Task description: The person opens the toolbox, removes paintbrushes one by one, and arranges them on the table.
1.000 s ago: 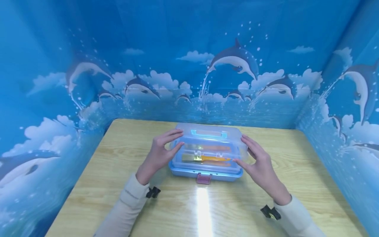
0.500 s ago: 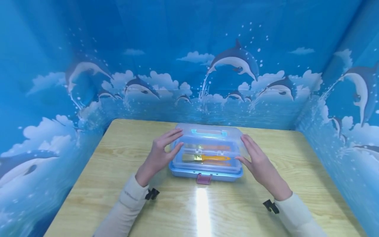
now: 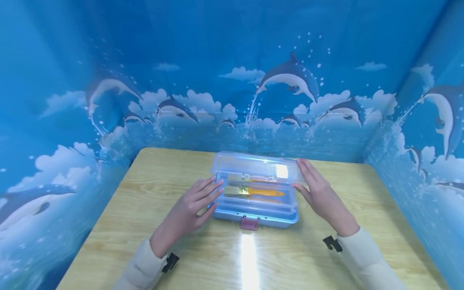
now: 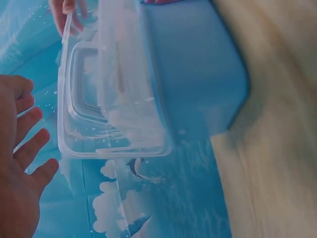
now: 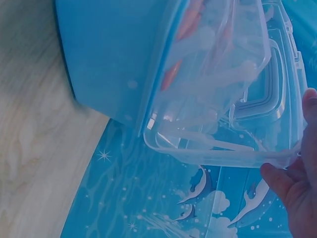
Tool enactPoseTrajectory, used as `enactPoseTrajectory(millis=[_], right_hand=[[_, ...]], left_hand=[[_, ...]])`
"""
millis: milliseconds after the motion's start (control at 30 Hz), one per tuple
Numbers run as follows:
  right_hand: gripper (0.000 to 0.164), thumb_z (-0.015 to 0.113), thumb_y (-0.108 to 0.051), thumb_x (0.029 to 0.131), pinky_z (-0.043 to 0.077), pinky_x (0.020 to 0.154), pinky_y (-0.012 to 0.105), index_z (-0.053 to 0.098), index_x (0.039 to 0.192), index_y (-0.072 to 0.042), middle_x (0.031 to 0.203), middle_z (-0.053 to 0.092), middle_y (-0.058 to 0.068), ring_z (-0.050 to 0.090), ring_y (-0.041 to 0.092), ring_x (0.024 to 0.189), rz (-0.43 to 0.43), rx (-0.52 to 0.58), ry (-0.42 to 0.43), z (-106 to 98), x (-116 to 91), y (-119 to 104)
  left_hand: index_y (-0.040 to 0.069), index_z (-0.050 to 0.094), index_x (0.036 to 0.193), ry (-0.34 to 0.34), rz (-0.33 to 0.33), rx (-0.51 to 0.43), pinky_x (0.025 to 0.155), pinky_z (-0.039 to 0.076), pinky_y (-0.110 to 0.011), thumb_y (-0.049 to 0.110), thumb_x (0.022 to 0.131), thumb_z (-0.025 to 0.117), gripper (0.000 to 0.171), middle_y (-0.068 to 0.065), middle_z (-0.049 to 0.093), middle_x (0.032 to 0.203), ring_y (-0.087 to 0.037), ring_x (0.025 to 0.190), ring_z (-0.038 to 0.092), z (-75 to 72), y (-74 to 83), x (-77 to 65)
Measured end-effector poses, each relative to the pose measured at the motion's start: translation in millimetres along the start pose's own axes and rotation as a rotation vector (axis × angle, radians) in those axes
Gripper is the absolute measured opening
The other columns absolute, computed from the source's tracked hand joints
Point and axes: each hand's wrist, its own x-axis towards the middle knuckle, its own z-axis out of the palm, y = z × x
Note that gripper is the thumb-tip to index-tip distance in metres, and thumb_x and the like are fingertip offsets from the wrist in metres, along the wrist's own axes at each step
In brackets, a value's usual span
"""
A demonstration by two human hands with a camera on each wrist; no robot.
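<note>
A light-blue plastic box [image 3: 226, 214] with a pink latch [image 3: 249, 223] stands on the table, its clear lid [image 3: 250, 164] raised and tilted back. Inside, a paintbrush [image 3: 266, 193] with a yellow-orange handle lies in the clear upper tray [image 3: 232, 203]. My right hand [image 3: 320, 197] pinches the lid's right edge; the right wrist view shows thumb and fingers [image 5: 311, 99] at its corner. My left hand [image 3: 190, 205] is beside the box's left end, fingers spread. A gap separates it from the lid in the left wrist view.
The wood-grain table [image 3: 174, 173] extends around the box, with a bright reflection in front of it. A blue dolphin-print cloth [image 3: 203, 52] hangs behind the table and along both sides. Each sleeve carries a black clip [image 3: 170, 262].
The lid has swung further back, showing more of the tray and brush. My left hand has come away from the lid and moved down toward me. My right hand stays at the lid.
</note>
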Motion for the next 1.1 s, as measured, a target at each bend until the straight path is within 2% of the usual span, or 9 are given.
enactPoseTrajectory(millis=[133, 367, 467, 567, 633, 733, 867, 1100], right_hand=[[0.07, 0.037, -0.046, 0.106, 0.049, 0.103, 0.057, 0.038, 0.153, 0.006, 0.148, 0.047, 0.033, 0.05, 0.05, 0.133, 0.0, 0.008, 0.012, 0, 5, 7], [0.066, 0.039, -0.041, 0.106, 0.05, 0.101, 0.056, 0.04, 0.152, 0.005, 0.149, 0.048, 0.03, 0.052, 0.049, 0.131, -0.005, 0.029, 0.047, 2, 15, 21], [0.063, 0.04, -0.039, 0.106, 0.049, 0.102, 0.053, 0.041, 0.152, 0.004, 0.15, 0.048, 0.029, 0.052, 0.048, 0.131, -0.003, 0.042, 0.057, 3, 20, 28], [0.061, 0.041, -0.035, 0.106, 0.049, 0.103, 0.053, 0.041, 0.152, 0.004, 0.151, 0.048, 0.028, 0.052, 0.048, 0.132, 0.005, 0.064, 0.056, 5, 25, 35], [0.058, 0.044, -0.032, 0.106, 0.049, 0.103, 0.054, 0.041, 0.152, 0.003, 0.152, 0.047, 0.027, 0.052, 0.048, 0.133, 0.024, 0.091, 0.048, 7, 30, 39], [0.053, 0.049, -0.025, 0.106, 0.048, 0.104, 0.058, 0.042, 0.153, 0.0, 0.153, 0.047, 0.026, 0.05, 0.047, 0.135, 0.063, 0.116, 0.037, 9, 37, 44], [0.051, 0.054, -0.016, 0.105, 0.046, 0.108, 0.06, 0.044, 0.153, -0.002, 0.153, 0.047, 0.025, 0.047, 0.047, 0.138, 0.106, 0.144, 0.02, 12, 43, 49], [0.047, 0.051, -0.015, 0.107, 0.04, 0.113, 0.063, 0.045, 0.152, -0.004, 0.155, 0.045, 0.024, 0.043, 0.046, 0.142, 0.174, 0.235, -0.004, 16, 53, 58]], left_hand=[[0.002, 0.066, 0.133, -0.031, 0.011, 0.032, 0.123, 0.035, -0.048, 0.028, 0.107, 0.054, 0.039, -0.014, 0.062, 0.141, -0.036, 0.135, 0.055, -1.2, 2.3, -13.9], [0.003, 0.067, 0.131, -0.109, 0.035, 0.068, 0.113, 0.046, -0.052, 0.031, 0.108, 0.05, 0.04, -0.013, 0.067, 0.135, -0.035, 0.125, 0.062, -1.7, 5.9, -33.3], [0.003, 0.069, 0.128, -0.165, 0.017, 0.063, 0.106, 0.05, -0.056, 0.03, 0.105, 0.055, 0.038, -0.011, 0.068, 0.133, -0.034, 0.124, 0.064, -3.1, 6.6, -42.2], [0.003, 0.069, 0.129, -0.233, -0.004, 0.06, 0.107, 0.049, -0.056, 0.024, 0.098, 0.066, 0.038, -0.011, 0.066, 0.137, -0.034, 0.128, 0.061, -3.6, 6.3, -49.0], [0.004, 0.068, 0.131, -0.28, -0.007, 0.074, 0.109, 0.048, -0.055, 0.022, 0.093, 0.071, 0.041, -0.01, 0.064, 0.139, -0.034, 0.13, 0.06, -3.8, 6.1, -52.3], [0.006, 0.066, 0.134, -0.355, -0.015, 0.107, 0.112, 0.045, -0.055, 0.022, 0.092, 0.073, 0.046, -0.009, 0.062, 0.143, -0.033, 0.134, 0.057, -4.3, 6.7, -55.3], [0.008, 0.063, 0.137, -0.439, -0.035, 0.128, 0.115, 0.042, -0.054, 0.026, 0.094, 0.071, 0.048, -0.007, 0.057, 0.148, -0.031, 0.138, 0.053, -5.7, 9.4, -57.9], [0.008, 0.054, 0.146, -0.567, -0.077, 0.114, 0.12, 0.036, -0.05, 0.033, 0.101, 0.062, 0.052, -0.007, 0.047, 0.156, -0.026, 0.146, 0.043, -4.5, 12.8, -58.5]])
